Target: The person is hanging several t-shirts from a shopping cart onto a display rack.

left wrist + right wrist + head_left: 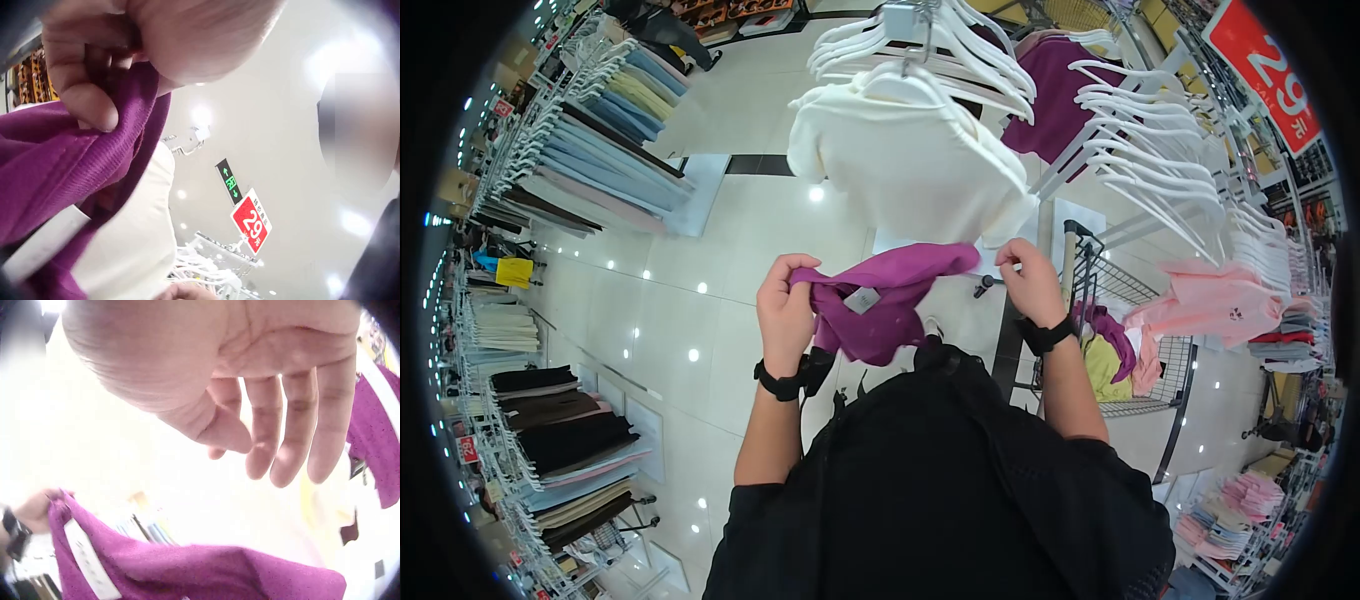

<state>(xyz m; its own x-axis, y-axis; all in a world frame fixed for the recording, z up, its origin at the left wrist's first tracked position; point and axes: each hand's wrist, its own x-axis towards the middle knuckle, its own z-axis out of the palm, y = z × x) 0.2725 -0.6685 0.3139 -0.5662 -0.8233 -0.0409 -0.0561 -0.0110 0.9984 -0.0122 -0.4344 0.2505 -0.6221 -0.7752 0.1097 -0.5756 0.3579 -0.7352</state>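
Observation:
My left hand (786,312) pinches a purple garment (880,315) by its edge, and the cloth hangs in folds in front of my chest. A white label (862,300) shows at its neck. In the left wrist view, thumb and fingers close over a ribbed purple band (134,119). My right hand (1032,287) is raised just beyond the garment's other end, apart from it. The right wrist view has its fingers (290,437) loosely bent with nothing between them. A white knit top (900,150) hangs on a white hanger right behind the purple garment.
White hangers (1140,150) line the rack at right, with another purple garment (1055,90) beyond. A shopping cart (1140,390) holding clothes stands by my right arm, near a pink top (1210,305). Racks of folded trousers (605,165) run along the left.

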